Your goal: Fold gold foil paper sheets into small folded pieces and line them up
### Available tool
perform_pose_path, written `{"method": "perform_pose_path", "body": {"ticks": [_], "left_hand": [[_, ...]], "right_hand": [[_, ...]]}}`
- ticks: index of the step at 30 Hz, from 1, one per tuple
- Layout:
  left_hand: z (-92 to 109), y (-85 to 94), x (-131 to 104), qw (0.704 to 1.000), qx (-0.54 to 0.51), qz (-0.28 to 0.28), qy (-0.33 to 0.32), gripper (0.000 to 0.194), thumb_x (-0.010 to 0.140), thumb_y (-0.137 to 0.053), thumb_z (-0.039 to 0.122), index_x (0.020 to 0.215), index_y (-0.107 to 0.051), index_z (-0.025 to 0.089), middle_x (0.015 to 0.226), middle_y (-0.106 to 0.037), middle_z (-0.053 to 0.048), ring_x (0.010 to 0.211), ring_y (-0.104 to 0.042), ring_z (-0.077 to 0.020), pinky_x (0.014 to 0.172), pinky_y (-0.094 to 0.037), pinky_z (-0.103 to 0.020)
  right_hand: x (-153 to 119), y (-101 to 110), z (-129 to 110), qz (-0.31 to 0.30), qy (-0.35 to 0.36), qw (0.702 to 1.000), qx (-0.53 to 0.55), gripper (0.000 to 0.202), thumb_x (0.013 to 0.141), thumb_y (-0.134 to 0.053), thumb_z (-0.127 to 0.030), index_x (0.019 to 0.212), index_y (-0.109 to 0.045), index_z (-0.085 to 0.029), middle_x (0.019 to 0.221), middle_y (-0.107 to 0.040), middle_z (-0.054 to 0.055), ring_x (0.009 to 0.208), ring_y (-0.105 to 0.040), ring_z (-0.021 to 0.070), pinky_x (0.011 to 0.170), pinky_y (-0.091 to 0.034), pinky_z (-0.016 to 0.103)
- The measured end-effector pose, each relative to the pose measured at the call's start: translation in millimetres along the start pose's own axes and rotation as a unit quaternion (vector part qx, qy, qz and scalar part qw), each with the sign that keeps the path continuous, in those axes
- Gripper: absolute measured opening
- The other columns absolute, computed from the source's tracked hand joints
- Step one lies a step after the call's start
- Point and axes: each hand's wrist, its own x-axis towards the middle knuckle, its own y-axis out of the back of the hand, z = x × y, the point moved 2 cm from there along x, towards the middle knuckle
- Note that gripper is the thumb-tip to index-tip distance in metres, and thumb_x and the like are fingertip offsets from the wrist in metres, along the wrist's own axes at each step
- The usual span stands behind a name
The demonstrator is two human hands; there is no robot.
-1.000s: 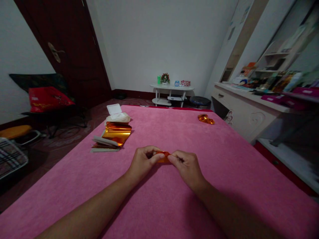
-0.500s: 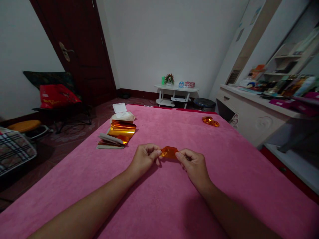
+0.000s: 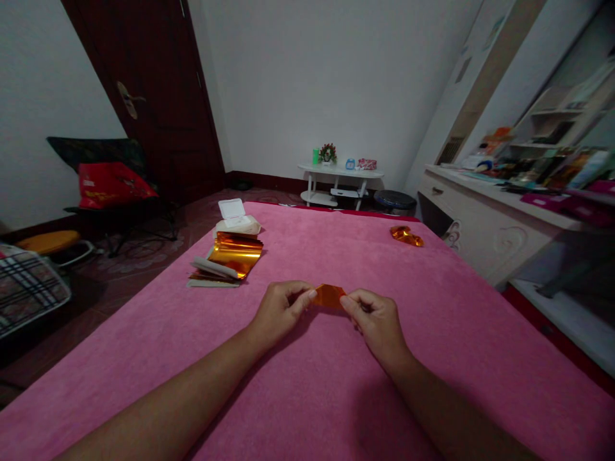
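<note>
A small folded piece of shiny orange-gold foil paper (image 3: 330, 296) is stretched between my two hands, just above the pink cloth (image 3: 298, 384). My left hand (image 3: 287, 306) pinches its left end between thumb and fingers. At the right end, the thumb and fingers of my right hand (image 3: 375, 317) are closed on it too. To the left lies a stack of gold foil sheets (image 3: 239, 251) with greyish paper (image 3: 214, 267) at its near side. One folded gold foil piece (image 3: 406, 236) rests at the far right of the cloth.
Behind the stack stands an opened white box (image 3: 233, 214). Beyond the cloth's far edge are a small white table (image 3: 317, 170) and a dark round stool (image 3: 394, 200). A cluttered white dresser (image 3: 485, 205) borders the right side. On the left, a chair holds a red bag (image 3: 113, 186).
The left fingertips have drawn in closer on the foil paper's left end, which now looks flatter. My right hand has barely moved. The view has shifted slightly.
</note>
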Motion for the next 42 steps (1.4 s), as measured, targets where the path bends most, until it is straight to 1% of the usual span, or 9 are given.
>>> {"method": "perform_pose_path", "body": {"ticks": [2, 4, 7, 12, 24, 28, 33, 37, 42], "left_hand": [[1, -1.1, 0, 1.0, -0.008, 0.0, -0.015, 0.029, 0.087, -0.051, 0.033, 0.078, -0.07, 0.013, 0.068, -0.064, -0.003, 0.062, -0.055, -0.0131, 0.058, -0.04, -0.021], [1, -1.6, 0, 1.0, -0.006, 0.011, -0.013, 0.028, 0.085, -0.054, 0.033, 0.076, -0.071, 0.013, 0.066, -0.065, -0.004, 0.06, -0.056, -0.0132, 0.057, -0.041, -0.021], [1, -1.6, -2, 1.0, 0.007, 0.027, -0.008, 0.028, 0.083, -0.058, 0.034, 0.068, -0.069, 0.013, 0.059, -0.063, -0.003, 0.053, -0.052, -0.0115, 0.052, -0.038, -0.02], [9, -0.9, -5, 0.996, 0.06, 0.037, -0.061, 0.034, 0.087, -0.052, 0.03, 0.06, -0.064, 0.013, 0.053, -0.055, 0.0, 0.05, -0.047, -0.0092, 0.05, -0.034, -0.019], [2, -0.1, -1, 0.996, 0.065, 0.043, -0.051, 0.036, 0.086, -0.055, 0.034, 0.056, -0.054, 0.014, 0.049, -0.046, 0.004, 0.047, -0.04, -0.0069, 0.047, -0.03, -0.019], [-1, 0.5, 1, 0.994, 0.086, 0.05, -0.052, 0.041, 0.085, -0.056, 0.039, 0.052, -0.05, 0.014, 0.047, -0.037, 0.006, 0.045, -0.033, -0.0058, 0.045, -0.024, -0.019], [-3, 1.3, 2, 0.992, 0.087, 0.075, -0.041, 0.052, 0.08, -0.059, 0.042, 0.044, -0.033, 0.015, 0.047, -0.022, 0.007, 0.044, -0.023, -0.0051, 0.044, -0.017, -0.021], [-1, 0.3, 1, 0.997, 0.046, 0.046, -0.047, 0.041, 0.083, -0.057, 0.036, 0.05, -0.046, 0.014, 0.048, -0.034, 0.006, 0.047, -0.031, -0.0058, 0.046, -0.023, -0.019], [0, -1.0, -1, 0.998, -0.013, 0.005, -0.066, 0.023, 0.087, -0.051, 0.027, 0.076, -0.064, 0.012, 0.064, -0.056, 0.0, 0.059, -0.049, -0.0095, 0.056, -0.037, -0.018]], "right_hand": [[-1, -2, 0, -0.012, 0.009, 1.0, -0.013, 0.032, 0.081, -0.057, -0.037, 0.056, -0.054, -0.018, 0.048, -0.043, -0.004, 0.045, -0.04, 0.0095, 0.045, -0.03, 0.022], [-2, -3, 0, -0.024, 0.016, 0.999, -0.031, 0.031, 0.081, -0.057, -0.036, 0.056, -0.056, -0.018, 0.049, -0.044, -0.004, 0.046, -0.041, 0.0097, 0.046, -0.031, 0.022], [-3, -5, 0, -0.044, 0.023, 0.998, -0.038, 0.03, 0.081, -0.057, -0.034, 0.056, -0.057, -0.017, 0.049, -0.043, -0.004, 0.047, -0.04, 0.0096, 0.046, -0.03, 0.022], [-3, -8, -5, -0.066, 0.033, 0.997, -0.016, 0.031, 0.081, -0.057, -0.032, 0.054, -0.055, -0.017, 0.049, -0.042, -0.004, 0.046, -0.037, 0.0089, 0.046, -0.028, 0.023], [-5, -6, -5, -0.045, 0.019, 0.999, 0.001, 0.031, 0.081, -0.058, -0.034, 0.056, -0.056, -0.017, 0.048, -0.045, -0.004, 0.045, -0.041, 0.0094, 0.046, -0.03, 0.023], [-5, -6, -4, -0.047, 0.022, 0.999, -0.001, 0.03, 0.082, -0.058, -0.034, 0.057, -0.057, -0.017, 0.048, -0.046, -0.004, 0.046, -0.042, 0.0092, 0.046, -0.031, 0.022], [-5, -7, -5, -0.046, 0.017, 0.999, 0.01, 0.033, 0.082, -0.058, -0.038, 0.056, -0.057, -0.017, 0.046, -0.044, -0.004, 0.042, -0.039, 0.0082, 0.043, -0.029, 0.021], [-4, -4, -2, -0.035, -0.011, 0.999, 0.03, 0.032, 0.082, -0.059, -0.04, 0.061, -0.059, -0.017, 0.046, -0.046, -0.004, 0.042, -0.04, 0.0082, 0.042, -0.03, 0.021], [-2, -2, 2, -0.022, -0.032, 0.997, 0.062, 0.033, 0.082, -0.059, -0.041, 0.06, -0.057, -0.017, 0.046, -0.045, -0.005, 0.041, -0.039, 0.0079, 0.041, -0.03, 0.02]]}}
